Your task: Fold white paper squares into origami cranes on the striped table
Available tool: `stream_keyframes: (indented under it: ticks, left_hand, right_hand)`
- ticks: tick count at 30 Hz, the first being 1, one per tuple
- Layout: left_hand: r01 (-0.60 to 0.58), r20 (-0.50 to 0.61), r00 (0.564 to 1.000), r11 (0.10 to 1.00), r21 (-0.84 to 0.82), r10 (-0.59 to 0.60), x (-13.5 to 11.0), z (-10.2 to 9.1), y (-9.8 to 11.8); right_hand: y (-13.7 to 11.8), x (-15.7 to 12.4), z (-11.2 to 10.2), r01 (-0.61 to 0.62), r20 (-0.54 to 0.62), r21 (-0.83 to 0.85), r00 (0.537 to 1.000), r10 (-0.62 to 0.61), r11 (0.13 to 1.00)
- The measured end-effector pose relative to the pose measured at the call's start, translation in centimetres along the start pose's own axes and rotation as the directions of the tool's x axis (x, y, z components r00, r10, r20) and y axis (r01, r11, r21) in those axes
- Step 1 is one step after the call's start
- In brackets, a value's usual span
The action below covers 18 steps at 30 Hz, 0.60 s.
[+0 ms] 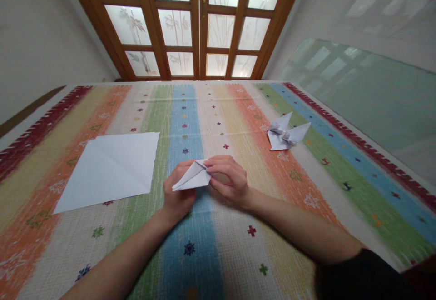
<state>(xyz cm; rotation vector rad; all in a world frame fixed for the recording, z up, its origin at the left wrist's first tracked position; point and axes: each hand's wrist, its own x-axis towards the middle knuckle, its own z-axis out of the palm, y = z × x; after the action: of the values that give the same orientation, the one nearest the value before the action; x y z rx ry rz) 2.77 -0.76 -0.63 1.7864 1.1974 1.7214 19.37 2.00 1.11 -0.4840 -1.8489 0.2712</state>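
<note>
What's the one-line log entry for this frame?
left hand: holds folded paper | right hand: pinches its upper corner | flat sheet: at left | paper figure: at right

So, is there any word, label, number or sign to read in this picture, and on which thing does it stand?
No text can be read anywhere.
Folded paper, held by the left hand and the right hand: blank.
White sheet: blank.
Origami figure: no writing shows.
Tablecloth: only small crosses, stars and tree shapes, no letters.
Door glass: plant patterns only.
</note>
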Motion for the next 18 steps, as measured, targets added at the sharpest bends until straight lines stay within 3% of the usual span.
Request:
stream_keyframes:
  ticks: [3,6,9,15,18]
  left_hand:
    - [0.023,0.024,0.999,1.000,-0.009,-0.022,-0.1,0.1,0.1]
    - [0.118,0.023,0.993,0.991,-0.058,-0.117,-0.2,0.3,0.2]
    - [0.235,0.034,0.972,0.961,-0.145,-0.233,-0.1,0.6,0.5]
    - [0.336,0.031,0.940,0.900,-0.279,-0.341,0.7,0.8,2.1]
    - [0.367,0.091,0.929,0.867,-0.337,-0.358,1.0,0.8,2.8]
  right_hand:
    - [-0.1,0.0,0.2,-0.039,-0.040,0.008,0.998,0.039,0.999]
    - [-0.3,0.1,0.2,-0.075,-0.047,0.033,0.996,0.077,0.997]
    - [-0.5,0.3,0.2,-0.206,-0.046,0.035,0.977,0.207,0.978]
    - [-1.3,1.1,0.1,-0.445,-0.054,0.174,0.886,0.460,0.878]
    - [-1.8,1.7,0.1,-0.579,0.009,0.300,0.797,0.604,0.758]
